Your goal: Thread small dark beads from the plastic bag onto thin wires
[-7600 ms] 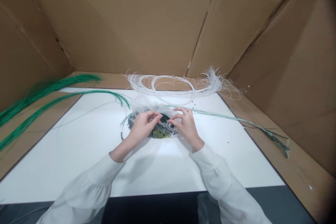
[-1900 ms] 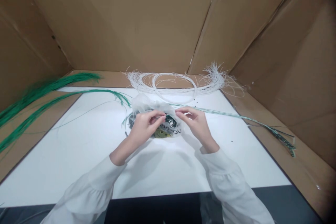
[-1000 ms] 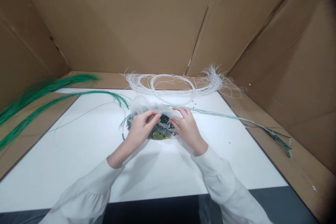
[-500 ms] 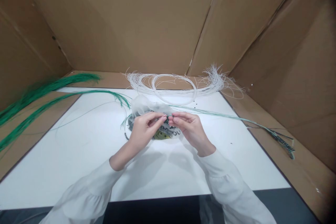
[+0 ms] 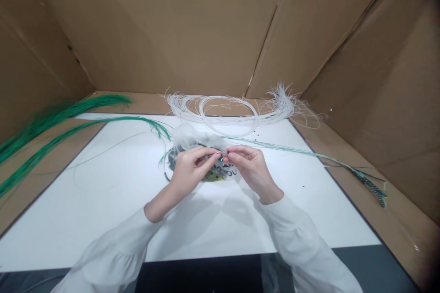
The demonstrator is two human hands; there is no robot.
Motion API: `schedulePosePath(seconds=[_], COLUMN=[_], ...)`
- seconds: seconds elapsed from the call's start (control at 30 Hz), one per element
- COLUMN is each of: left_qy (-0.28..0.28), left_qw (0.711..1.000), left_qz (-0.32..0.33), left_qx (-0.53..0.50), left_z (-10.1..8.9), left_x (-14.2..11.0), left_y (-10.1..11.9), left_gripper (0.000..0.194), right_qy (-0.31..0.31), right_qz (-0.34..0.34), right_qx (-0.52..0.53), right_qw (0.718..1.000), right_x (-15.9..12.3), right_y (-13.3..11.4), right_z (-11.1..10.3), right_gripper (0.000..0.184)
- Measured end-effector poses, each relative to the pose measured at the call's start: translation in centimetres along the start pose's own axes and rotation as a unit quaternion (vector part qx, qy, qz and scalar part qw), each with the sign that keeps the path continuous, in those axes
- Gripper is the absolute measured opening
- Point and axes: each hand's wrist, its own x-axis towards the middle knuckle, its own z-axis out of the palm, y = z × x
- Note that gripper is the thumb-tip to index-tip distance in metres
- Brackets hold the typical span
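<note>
My left hand (image 5: 187,165) is closed in a pinch, thumb against forefinger; what it holds is too fine to make out. Facing it, my right hand (image 5: 250,168) pinches a small dark bead-like piece (image 5: 228,152). The fingertips of both hands almost meet. Just beneath and behind them lies a translucent plastic bag (image 5: 192,136) with printed letters, holding dark pieces and something yellow-green. By its left edge a thin dark striped curve (image 5: 167,176) shows, partly hidden by my left hand.
Green strand bundles (image 5: 79,126) lie on the left. A coiled bundle of white strands (image 5: 185,106) lies at the back. Pale green strands (image 5: 292,147) run right to dark striped ends (image 5: 371,187). Dark specks dot the white tabletop (image 5: 113,210). Cardboard walls (image 5: 172,32) enclose the back and sides.
My fingertips have shifted slightly, and the small dark piece in my right hand shows more plainly. Both arms have stayed nearly in place.
</note>
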Motion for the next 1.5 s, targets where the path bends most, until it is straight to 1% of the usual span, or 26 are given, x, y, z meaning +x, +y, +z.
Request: schedulePosePath(seconds=[0.2, 0.43, 0.57, 0.7, 0.83, 1.27, 1.5], left_qy=[0.001, 0.003, 0.018, 0.028, 0.037, 0.057, 0.055], left_qw=[1.0, 0.999, 0.999, 0.998, 0.997, 0.994, 0.994], left_qz=[0.004, 0.028, 0.043, 0.054, 0.064, 0.09, 0.095], left_qx=[0.001, 0.017, 0.012, 0.01, 0.012, 0.019, 0.03], left_z=[-0.02, -0.02, 0.08, 0.03, 0.05, 0.08, 0.02], left_x=[-0.05, -0.01, -0.01, -0.04, -0.01, -0.02, -0.03], left_y=[0.06, 0.08, 0.0, 0.02, 0.04, -0.04, 0.07], left_gripper=[0.022, 0.021, 0.019, 0.017, 0.015, 0.013, 0.013], right_qy=[-0.004, 0.007, 0.006, -0.009, 0.001, 0.026, 0.026], right_qz=[0.009, 0.024, 0.032, 0.018, 0.003, 0.021, -0.014], right_qx=[0.016, 0.043, 0.056, 0.061, 0.051, 0.05, 0.012], right_qw=[1.0, 0.999, 0.998, 0.998, 0.999, 0.998, 0.999], right_x=[-0.18, -0.1, -0.12, -0.19, -0.18, -0.26, -0.18], right_y=[-0.34, -0.44, -0.34, -0.19, -0.08, -0.29, 0.09], right_z=[0.15, 0.19, 0.27, 0.37, 0.4, 0.68, 0.29], right_gripper=[0.009, 0.013, 0.012, 0.009, 0.009, 0.011, 0.008])
